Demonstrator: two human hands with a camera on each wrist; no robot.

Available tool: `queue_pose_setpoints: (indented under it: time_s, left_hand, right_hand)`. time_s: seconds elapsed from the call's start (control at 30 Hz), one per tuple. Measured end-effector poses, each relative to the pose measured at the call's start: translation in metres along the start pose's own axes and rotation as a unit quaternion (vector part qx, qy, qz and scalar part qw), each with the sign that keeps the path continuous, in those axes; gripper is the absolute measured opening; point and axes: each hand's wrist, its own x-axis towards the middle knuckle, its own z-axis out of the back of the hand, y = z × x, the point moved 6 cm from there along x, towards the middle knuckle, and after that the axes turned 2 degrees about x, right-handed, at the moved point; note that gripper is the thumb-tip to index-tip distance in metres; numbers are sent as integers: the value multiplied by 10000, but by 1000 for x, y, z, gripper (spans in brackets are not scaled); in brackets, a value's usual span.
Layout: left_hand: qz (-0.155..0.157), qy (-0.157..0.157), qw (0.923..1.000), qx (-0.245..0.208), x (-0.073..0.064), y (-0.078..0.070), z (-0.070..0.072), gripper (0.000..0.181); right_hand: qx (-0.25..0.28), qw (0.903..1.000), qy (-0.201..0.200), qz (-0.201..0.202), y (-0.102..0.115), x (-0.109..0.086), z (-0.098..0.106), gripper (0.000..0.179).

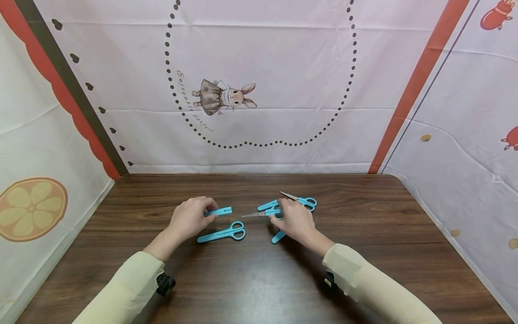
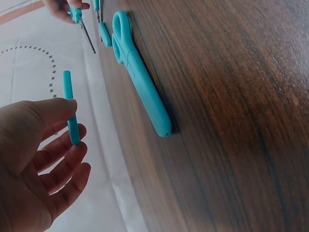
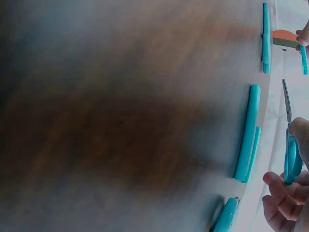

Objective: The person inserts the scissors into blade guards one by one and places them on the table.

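My left hand [image 1: 189,218] pinches a light-blue scissors sheath [image 1: 224,211] between thumb and fingers; the left wrist view shows this sheath [image 2: 68,86] above the table, other fingers loosely bent. My right hand [image 1: 297,220] grips blue-handled scissors [image 1: 262,213] by the handles, their bare metal blades closed and pointing left at the sheath's end, with a gap between. In the right wrist view the thumb and fingers hold the scissors' handle [image 3: 292,159]. Sheathed scissors [image 1: 220,235] lie on the table just in front of the left hand.
Beyond the right hand lie unsheathed scissors [image 1: 309,203], blades pointing left. One blue sheath-like piece [image 1: 265,206] shows beside the right fingers, another [image 1: 278,237] partly under that hand. The wooden table [image 1: 259,279] ends at a printed cloth backdrop [image 1: 283,157].
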Motion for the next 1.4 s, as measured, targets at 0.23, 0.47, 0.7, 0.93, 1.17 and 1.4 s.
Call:
queue_pose_setpoints:
  time_s: [0.23, 0.47, 0.7, 0.93, 1.17, 1.4]
  left_hand:
    - [-67, -14, 10000, 12, 2, -2, 0, 12]
    - [-47, 12, 10000, -40, 2, -4, -3, 12]
    - [-74, -33, 9999, -69, 2, -10, -4, 11]
    - [-148, -29, 9998, -111, 2, -15, -8, 13]
    - [-209, -26, 9997, -119, 3, -20, -13, 12]
    - [-186, 18, 9998, -111, 4, -24, -17, 12]
  right_hand:
    - [125, 9999, -32, 40, -2, -7, 4, 47]
    - [287, 9995, -86, 39, -5, -12, 10, 45]
    - [387, 9991, -89, -133, -12, -16, 12, 46]
    - [462, 9985, -157, -253, -17, -17, 14, 47]
    - [545, 9973, 31, -495, -22, -22, 12, 46]
    - [617, 9966, -117, -543, -28, -25, 15, 43]
